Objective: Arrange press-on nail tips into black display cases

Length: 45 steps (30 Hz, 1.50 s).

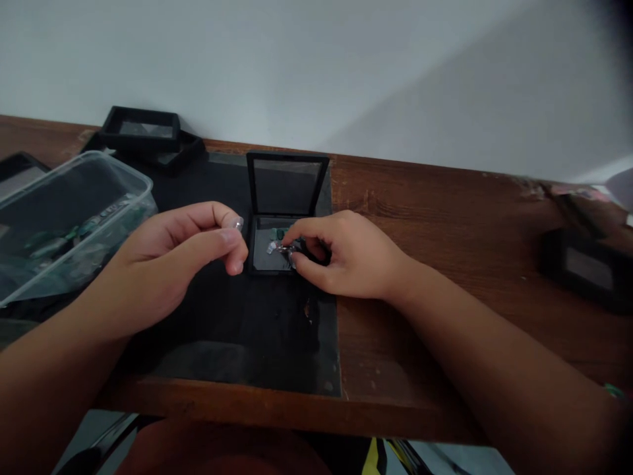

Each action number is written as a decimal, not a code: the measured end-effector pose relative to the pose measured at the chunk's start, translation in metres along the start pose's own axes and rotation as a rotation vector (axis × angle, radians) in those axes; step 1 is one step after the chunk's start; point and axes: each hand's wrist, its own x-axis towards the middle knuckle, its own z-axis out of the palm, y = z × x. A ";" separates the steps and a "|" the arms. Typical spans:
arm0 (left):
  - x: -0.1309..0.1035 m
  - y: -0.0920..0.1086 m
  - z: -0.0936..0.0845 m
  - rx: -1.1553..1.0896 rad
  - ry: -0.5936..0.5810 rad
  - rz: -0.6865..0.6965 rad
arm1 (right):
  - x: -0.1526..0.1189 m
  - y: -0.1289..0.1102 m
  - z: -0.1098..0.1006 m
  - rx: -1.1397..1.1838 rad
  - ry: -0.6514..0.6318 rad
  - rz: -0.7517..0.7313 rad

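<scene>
The open black case (pixel 261 261) lies just beside the left hand (pixel 171 257), which pinches a clear piece (pixel 239 224), and below the right hand (pixel 353 257), fingertips narrowed on a silvery piece (pixel 286 249).

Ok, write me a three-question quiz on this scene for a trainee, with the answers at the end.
1. True or false: the lid of the black case in front of the person stands raised.
2. Which of the person's hands reaches into that case?
3. Fill in: the clear plastic tub stands on the person's ____ side.

Key:
1. True.
2. The right hand; the left hand is outside it.
3. Left.
</scene>
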 end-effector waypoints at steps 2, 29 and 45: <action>0.001 0.000 0.000 -0.035 0.016 -0.007 | 0.000 -0.002 0.000 -0.029 -0.002 0.002; 0.000 0.002 0.002 -0.092 0.060 0.073 | -0.002 -0.005 0.000 -0.033 -0.069 -0.020; 0.000 0.003 0.002 -0.114 0.023 0.082 | 0.001 -0.005 -0.011 -0.185 -0.081 0.101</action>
